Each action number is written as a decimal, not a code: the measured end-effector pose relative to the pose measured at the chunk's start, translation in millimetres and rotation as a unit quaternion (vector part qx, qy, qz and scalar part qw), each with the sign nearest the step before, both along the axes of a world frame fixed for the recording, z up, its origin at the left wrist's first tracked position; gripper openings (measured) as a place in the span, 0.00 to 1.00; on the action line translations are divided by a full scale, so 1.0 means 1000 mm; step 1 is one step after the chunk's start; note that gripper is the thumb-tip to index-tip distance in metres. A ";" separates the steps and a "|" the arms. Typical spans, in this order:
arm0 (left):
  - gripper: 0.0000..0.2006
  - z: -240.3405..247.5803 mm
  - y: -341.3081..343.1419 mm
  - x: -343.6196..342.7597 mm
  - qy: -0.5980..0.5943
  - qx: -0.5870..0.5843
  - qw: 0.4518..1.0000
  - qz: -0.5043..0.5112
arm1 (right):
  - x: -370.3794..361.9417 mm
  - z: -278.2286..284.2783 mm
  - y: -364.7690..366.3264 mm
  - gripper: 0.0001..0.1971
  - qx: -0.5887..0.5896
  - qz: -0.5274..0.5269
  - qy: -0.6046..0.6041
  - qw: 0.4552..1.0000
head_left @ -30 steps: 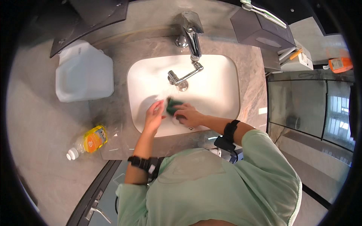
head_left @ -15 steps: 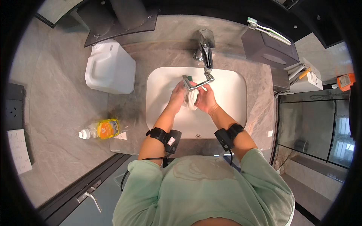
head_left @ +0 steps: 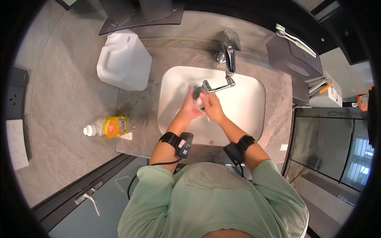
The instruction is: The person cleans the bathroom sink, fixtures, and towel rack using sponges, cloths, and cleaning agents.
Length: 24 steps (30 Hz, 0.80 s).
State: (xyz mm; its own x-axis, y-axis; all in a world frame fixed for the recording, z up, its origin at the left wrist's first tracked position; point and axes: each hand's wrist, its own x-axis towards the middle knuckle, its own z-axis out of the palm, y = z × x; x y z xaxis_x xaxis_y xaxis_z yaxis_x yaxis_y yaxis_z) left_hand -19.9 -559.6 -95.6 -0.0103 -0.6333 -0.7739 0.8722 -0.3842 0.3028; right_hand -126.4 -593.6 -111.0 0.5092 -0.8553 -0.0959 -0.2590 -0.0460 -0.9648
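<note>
Over the white sink (head_left: 248, 119), both hands close round a small white-and-green thing (head_left: 199, 103); the fingers cover much of it and its kind does not show. My left hand (head_left: 189, 108) wraps it from the left, with a dark green patch near the fingertips. From the right, my right hand (head_left: 213, 107) presses across it, fingers bent and together. Just above the fingers is the end of the jointed chrome spout of the faucet (head_left: 229, 59). Whether water runs is hard to make out.
A white jug (head_left: 124, 63) stands left of the sink, below a dark shelf (head_left: 145, 23). Nearer lies a yellow soap bottle (head_left: 113, 127) with a white cap. At the back right, a toothbrush (head_left: 295, 41) rests on a dark tissue box (head_left: 293, 57).
My right hand has come over the white thing toward my left hand, covering more of it. The whole view has shifted and turned slightly.
</note>
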 end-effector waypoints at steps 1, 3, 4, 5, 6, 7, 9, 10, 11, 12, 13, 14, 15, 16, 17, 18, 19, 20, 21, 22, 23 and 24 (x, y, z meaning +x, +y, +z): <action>0.26 -0.008 0.001 0.004 0.056 -0.002 0.998 0.000 | 0.000 0.015 0.005 0.11 -0.083 0.052 0.086 0.991; 0.25 -0.039 0.014 0.005 0.089 -0.041 0.995 0.026 | 0.011 0.017 0.018 0.12 -0.122 0.012 -0.015 0.992; 0.24 -0.042 0.017 0.000 -0.023 -0.201 0.979 -0.022 | 0.012 0.017 0.020 0.13 -0.170 0.040 0.013 0.985; 0.22 -0.044 0.018 -0.004 -0.135 -0.352 0.924 -0.069 | 0.013 0.017 0.020 0.13 -0.217 0.067 0.041 0.973; 0.20 -0.046 0.016 -0.016 0.040 -0.102 0.993 0.038 | 0.014 0.004 0.010 0.13 -0.326 0.033 0.101 0.939; 0.20 -0.041 0.009 -0.028 0.044 -0.103 0.993 0.036 | 0.008 -0.002 -0.006 0.13 -0.327 0.033 0.105 0.939; 0.19 -0.039 0.001 -0.037 -0.062 0.019 0.998 -0.018 | 0.001 -0.010 -0.029 0.12 0.049 -0.048 0.124 0.990; 0.21 -0.042 -0.003 -0.038 -0.061 -0.001 0.998 0.007 | 0.007 0.029 -0.025 0.11 0.124 -0.074 0.125 0.982; 0.21 -0.046 -0.004 -0.033 -0.061 -0.001 0.998 0.008 | 0.008 0.011 -0.022 0.11 0.124 -0.074 0.125 0.982; 0.21 -0.050 -0.005 -0.024 0.024 -0.042 0.998 0.029 | 0.007 -0.021 -0.019 0.11 0.012 -0.056 0.070 0.996; 0.20 -0.041 -0.006 -0.015 0.109 -0.083 0.989 0.048 | 0.007 -0.026 -0.015 0.11 -0.100 -0.038 0.014 0.994; 0.19 -0.020 -0.001 -0.006 0.144 -0.095 0.985 -0.014 | -0.005 -0.028 -0.005 0.12 -0.274 0.080 0.135 0.949; 0.19 -0.054 0.001 -0.013 0.145 -0.094 0.985 -0.016 | -0.005 -0.033 -0.008 0.12 -0.274 0.079 0.136 0.949; 0.18 -0.108 0.016 -0.011 -0.218 -0.285 0.933 -0.036 | 0.009 -0.028 -0.001 0.12 -0.281 0.093 0.137 0.945; 0.18 -0.130 0.024 -0.013 -0.541 -0.421 0.725 -0.064 | 0.018 -0.026 0.004 0.12 -0.287 0.099 0.145 0.942; 0.18 -0.151 0.023 -0.026 -0.303 -0.282 0.910 -0.008 | 0.025 -0.024 0.008 0.12 -0.292 0.106 0.151 0.939; 0.18 -0.129 0.016 -0.039 -0.286 -0.289 0.913 -0.029 | 0.005 -0.034 -0.019 0.13 -0.080 0.024 0.136 0.987; 0.17 -0.082 0.006 -0.039 -0.179 -0.163 0.969 -0.055 | -0.010 -0.049 -0.031 0.14 0.043 -0.002 0.114 0.993; 0.17 -0.052 -0.004 -0.034 -0.073 -0.033 0.994 -0.071 | -0.017 -0.057 -0.040 0.15 0.161 -0.018 0.087 0.983; 0.17 -0.089 0.003 -0.020 -0.090 -0.009 0.996 -0.025 | -0.009 -0.049 -0.037 0.16 0.193 -0.004 0.084 0.978; 0.17 -0.082 0.002 -0.016 -0.087 -0.008 0.996 -0.024 | -0.012 -0.033 -0.036 0.16 0.194 -0.002 0.088 0.977; 0.17 -0.061 0.002 -0.010 -0.077 -0.058 0.995 -0.002 | -0.013 -0.004 -0.032 0.17 0.318 -0.034 0.001 0.947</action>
State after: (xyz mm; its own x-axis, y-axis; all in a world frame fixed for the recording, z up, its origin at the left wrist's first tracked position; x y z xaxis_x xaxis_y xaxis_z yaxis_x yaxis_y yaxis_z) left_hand -29.4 -557.7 -156.6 0.1005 -0.7189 -0.6878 0.8101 -0.3422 0.4761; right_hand -139.3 -626.0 -114.6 0.4548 -0.6545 -0.6040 -0.2420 0.5619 -0.7910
